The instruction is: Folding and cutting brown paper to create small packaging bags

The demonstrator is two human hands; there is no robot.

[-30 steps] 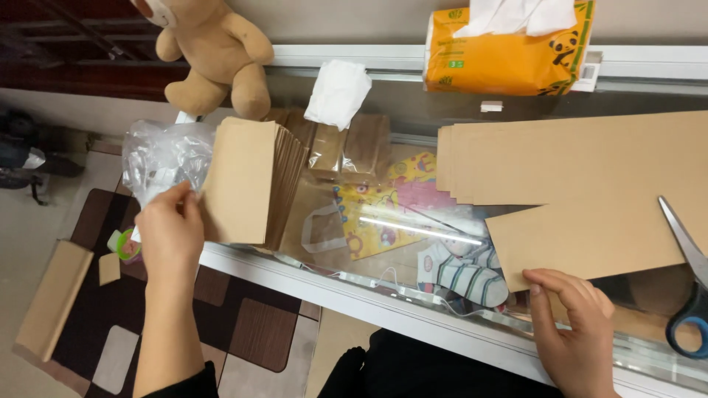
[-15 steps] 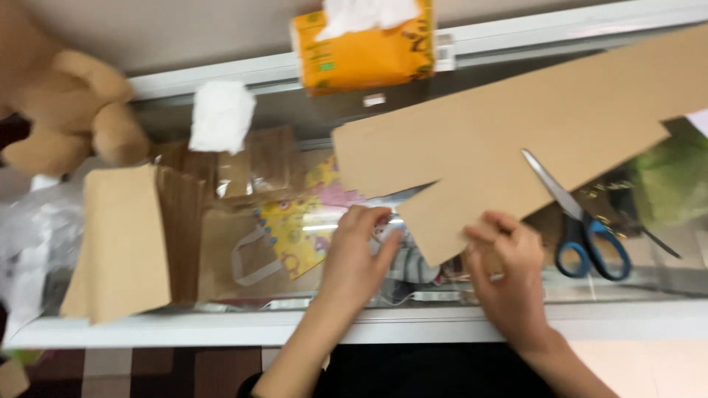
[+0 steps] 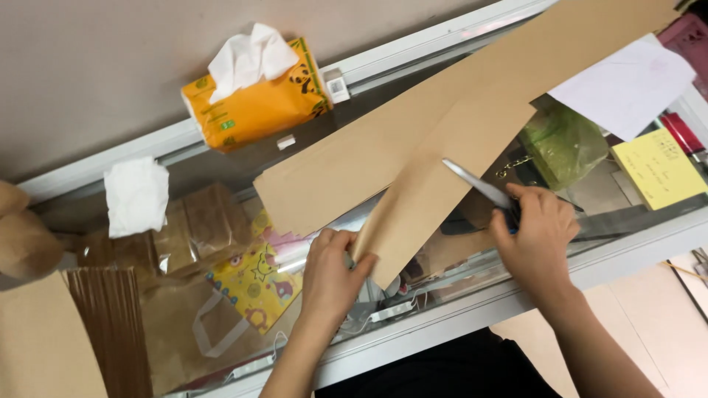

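Note:
A long sheet of brown kraft paper (image 3: 413, 140) lies across the glass counter top (image 3: 627, 221), with a narrower strip (image 3: 435, 199) of it hanging toward me. My left hand (image 3: 332, 276) pinches the strip's lower corner. My right hand (image 3: 535, 228) is closed around the handles of a pair of scissors (image 3: 479, 188), whose silver blades point up-left over the strip's right edge.
An orange tissue pack (image 3: 254, 99) sits on the window ledge, a loose white tissue (image 3: 136, 195) left of it. Brown paper bags (image 3: 66, 339) stack at the left. A yellow note (image 3: 656, 166), white paper (image 3: 627, 85) and green bag (image 3: 564, 140) lie at right.
My left hand left the paper bag stack and moved right to grip the strip. My right hand picked up the scissors. The view swung right.

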